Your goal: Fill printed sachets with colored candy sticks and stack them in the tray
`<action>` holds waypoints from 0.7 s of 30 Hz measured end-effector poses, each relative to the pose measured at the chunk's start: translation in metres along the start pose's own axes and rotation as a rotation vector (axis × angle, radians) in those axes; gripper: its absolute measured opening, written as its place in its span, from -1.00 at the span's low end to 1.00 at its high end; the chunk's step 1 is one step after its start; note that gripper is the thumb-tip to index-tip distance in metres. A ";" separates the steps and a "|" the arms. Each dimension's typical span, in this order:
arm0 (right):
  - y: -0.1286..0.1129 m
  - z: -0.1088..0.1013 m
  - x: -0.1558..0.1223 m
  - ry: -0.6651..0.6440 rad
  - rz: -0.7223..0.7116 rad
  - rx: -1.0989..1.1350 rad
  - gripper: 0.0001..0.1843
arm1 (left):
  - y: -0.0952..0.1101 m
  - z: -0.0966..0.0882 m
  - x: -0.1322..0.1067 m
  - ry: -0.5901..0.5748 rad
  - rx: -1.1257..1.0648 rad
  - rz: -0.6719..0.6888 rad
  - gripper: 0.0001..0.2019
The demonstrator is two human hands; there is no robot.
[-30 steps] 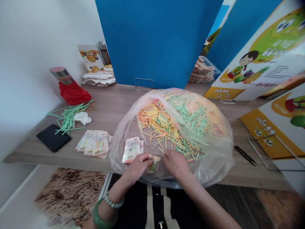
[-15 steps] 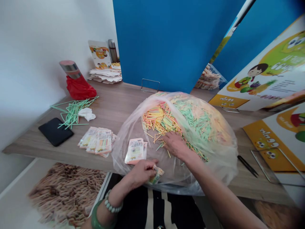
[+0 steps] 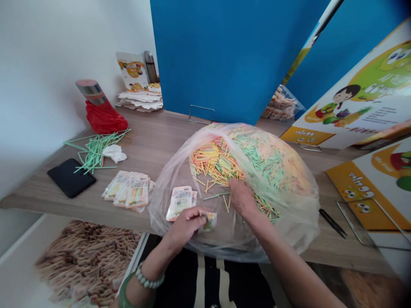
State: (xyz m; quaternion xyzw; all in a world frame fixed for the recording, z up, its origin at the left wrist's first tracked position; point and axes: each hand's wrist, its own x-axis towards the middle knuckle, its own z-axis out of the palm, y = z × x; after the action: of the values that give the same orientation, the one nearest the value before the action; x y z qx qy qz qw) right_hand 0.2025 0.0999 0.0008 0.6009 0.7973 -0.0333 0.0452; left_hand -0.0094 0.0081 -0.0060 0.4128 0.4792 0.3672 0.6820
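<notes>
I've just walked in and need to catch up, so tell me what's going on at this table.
A person is working with both hands at a large clear plastic bag of thin coloured sticks. The left hand pinches a small packet near the table's front edge. The right hand is in among the loose sticks; whether it grips any can't be made out. More packets lie overlapping to the left of the bag.
</notes>
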 end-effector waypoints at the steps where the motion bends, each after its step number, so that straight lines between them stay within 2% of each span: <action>1: 0.005 0.001 0.000 0.020 0.001 0.055 -0.67 | 0.003 0.001 0.002 0.038 -0.007 0.033 -0.69; 4: 0.015 0.006 -0.005 0.087 -0.022 0.227 -0.69 | 0.012 0.004 0.010 0.096 0.042 0.111 -0.74; 6: 0.016 0.009 -0.013 0.141 0.023 0.355 -0.71 | 0.015 0.005 0.016 0.098 0.098 0.126 -0.74; 8: 0.013 0.011 -0.022 0.199 0.097 0.578 -0.73 | 0.014 0.006 0.021 0.098 0.163 0.138 -0.73; 10: 0.010 0.013 -0.030 0.214 0.144 0.826 -0.79 | 0.011 0.007 0.025 0.115 0.241 0.161 -0.73; 12: 0.007 0.014 -0.038 0.190 0.112 0.952 -0.80 | 0.008 0.009 0.027 0.134 0.328 0.188 -0.74; 16: 0.002 0.020 -0.050 0.201 0.026 1.006 -0.75 | 0.008 0.015 0.027 0.134 0.486 0.241 -0.78; 21: 0.000 0.028 -0.059 0.162 0.049 1.025 -0.74 | 0.014 0.020 0.026 0.157 0.564 0.260 -0.75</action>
State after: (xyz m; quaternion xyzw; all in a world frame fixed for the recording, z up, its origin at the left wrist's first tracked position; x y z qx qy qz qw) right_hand 0.2198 0.0410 -0.0208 0.5651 0.6653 -0.3715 -0.3160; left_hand 0.0153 0.0325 0.0015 0.6138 0.5563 0.3349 0.4490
